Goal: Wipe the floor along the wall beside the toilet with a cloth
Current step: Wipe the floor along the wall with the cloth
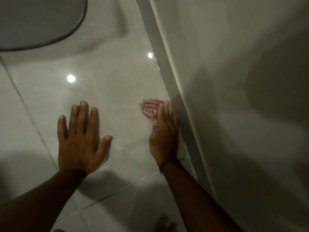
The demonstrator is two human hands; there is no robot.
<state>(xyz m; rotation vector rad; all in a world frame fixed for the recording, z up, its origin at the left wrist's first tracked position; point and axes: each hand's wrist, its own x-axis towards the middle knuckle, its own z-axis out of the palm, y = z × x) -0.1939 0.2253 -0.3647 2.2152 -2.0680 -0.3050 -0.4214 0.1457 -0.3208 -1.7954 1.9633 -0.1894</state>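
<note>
Right hand [163, 139], blurred, presses red-and-white cloth [151, 108] flat on glossy floor tile [117, 84] against skirting [168, 77]; left hand [80, 141] open, palm down, fingers spread.

Two round bright light reflections [71, 78] sit on the glossy tiles, the larger well apart from the smaller one [150, 55] near the skirting. A thin dark wristband [164, 163] circles a wrist. At the bottom edge, blurred bare toes [164, 222] show dimly.
</note>
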